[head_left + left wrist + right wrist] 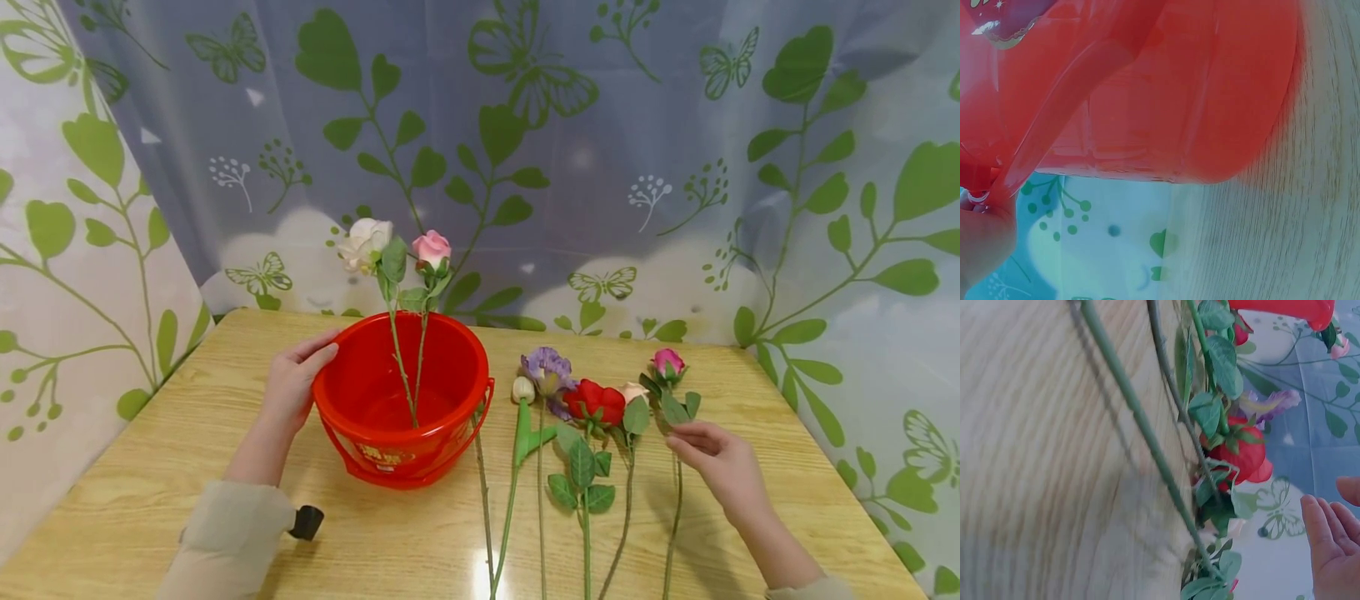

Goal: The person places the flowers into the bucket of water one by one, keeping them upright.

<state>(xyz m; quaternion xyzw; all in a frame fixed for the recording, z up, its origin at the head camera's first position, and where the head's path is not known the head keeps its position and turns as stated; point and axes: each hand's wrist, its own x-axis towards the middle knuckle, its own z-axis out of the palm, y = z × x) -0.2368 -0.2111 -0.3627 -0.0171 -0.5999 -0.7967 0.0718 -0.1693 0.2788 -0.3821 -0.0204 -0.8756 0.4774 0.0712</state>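
A red bucket [450, 450] stands on the table, with a white flower [366, 244] and a pink rose [432, 250] leaning inside it. My left hand [288, 387] grips its left rim, thumb on top; the left wrist view shows the bucket's side and handle [1079, 78] close up. Over on the right, my right hand [716, 467] hovers at the leaves of a magenta rose [667, 364] lying on the table. In the right wrist view, the fingers [1319, 534] are nearly straight and apart from the rose's stem [1141, 419].
Between bucket and right hand lie a closed pale bud [523, 389], a purple flower [549, 371], a red flower [595, 402] and a peach flower [633, 392], stems toward me. Another stem [484, 492] runs out from behind the bucket. A patterned curtain [600, 208] hangs behind the table.
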